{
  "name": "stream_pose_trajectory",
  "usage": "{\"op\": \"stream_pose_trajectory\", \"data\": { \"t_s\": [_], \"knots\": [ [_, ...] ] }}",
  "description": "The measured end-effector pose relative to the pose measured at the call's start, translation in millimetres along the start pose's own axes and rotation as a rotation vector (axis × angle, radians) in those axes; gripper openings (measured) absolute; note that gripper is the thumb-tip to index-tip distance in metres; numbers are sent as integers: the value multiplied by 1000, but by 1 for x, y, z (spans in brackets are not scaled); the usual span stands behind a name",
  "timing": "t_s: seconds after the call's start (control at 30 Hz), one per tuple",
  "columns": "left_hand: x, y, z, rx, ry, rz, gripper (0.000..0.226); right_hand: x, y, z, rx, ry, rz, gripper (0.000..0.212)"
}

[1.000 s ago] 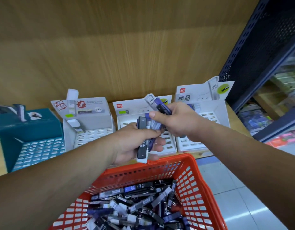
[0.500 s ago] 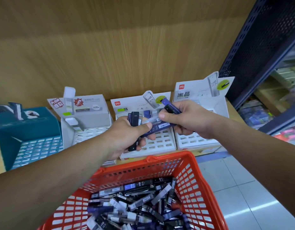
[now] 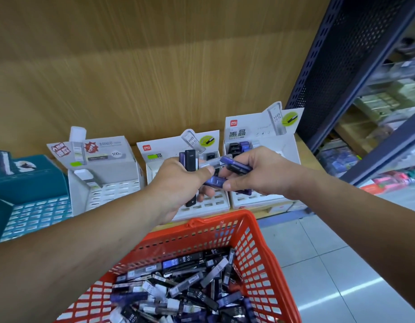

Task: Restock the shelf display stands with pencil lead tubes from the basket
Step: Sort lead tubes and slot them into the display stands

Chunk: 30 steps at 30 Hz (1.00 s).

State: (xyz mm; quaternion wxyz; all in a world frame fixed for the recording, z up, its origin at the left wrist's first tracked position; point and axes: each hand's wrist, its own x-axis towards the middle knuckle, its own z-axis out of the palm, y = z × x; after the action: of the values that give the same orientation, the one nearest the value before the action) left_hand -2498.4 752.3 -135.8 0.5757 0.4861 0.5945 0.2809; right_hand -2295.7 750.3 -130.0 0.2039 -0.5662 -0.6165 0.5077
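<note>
My left hand [image 3: 178,187] grips a bunch of pencil lead tubes [image 3: 190,164], black and blue ones standing upright in the fist. My right hand [image 3: 255,173] meets it from the right and pinches blue and black tubes [image 3: 235,165] lying sideways. Both hands hover over the middle white display stand [image 3: 211,203]. The right white stand [image 3: 260,136] holds a few black and blue tubes [image 3: 239,146] in its back row. Below, the red basket [image 3: 255,248] is full of loose tubes [image 3: 185,285].
A third white stand [image 3: 103,183] sits left of the middle one, with a teal slotted stand [image 3: 31,201] beyond it. All rest on a wooden shelf [image 3: 269,209] against a wood panel. A dark perforated shelving upright [image 3: 341,66] rises at right over a tiled floor.
Both hands have lifted slightly and stayed together over the middle stand. The right hand has shifted its pinch on the tubes, now holding them more sideways. The view has tilted up a little.
</note>
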Motion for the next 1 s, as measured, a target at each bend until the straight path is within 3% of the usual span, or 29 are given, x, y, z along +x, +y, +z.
{"op": "stream_pose_trajectory", "data": {
  "t_s": [0.13, 0.3, 0.4, 0.57, 0.7, 0.83, 1.0],
  "knots": [
    [1, 7, 20, -48, -29, -14, 18, -8, 2, -1, -35, 2, -97, 14],
    [5, 3, 25, -5, 44, -39, 19, -22, 27, -25, -123, 178, 45, 18],
    [7, -6, 25, 75, 18, -75, 30, -25, 41, -35, 38, 304, 101, 11],
    [12, -10, 26, 64, 49, -61, 36, -14, 55, -36, 231, 418, 113, 26],
    [12, -13, 23, 102, 27, -64, 29, -8, 57, -32, 146, 495, 78, 2],
    [15, -15, 19, -39, 37, -63, 9, -3, 58, -25, 11, 493, 20, 12],
    [20, -19, 10, -67, 36, -112, 27, 0, 57, -25, -24, 459, 20, 14]
  ]
}}
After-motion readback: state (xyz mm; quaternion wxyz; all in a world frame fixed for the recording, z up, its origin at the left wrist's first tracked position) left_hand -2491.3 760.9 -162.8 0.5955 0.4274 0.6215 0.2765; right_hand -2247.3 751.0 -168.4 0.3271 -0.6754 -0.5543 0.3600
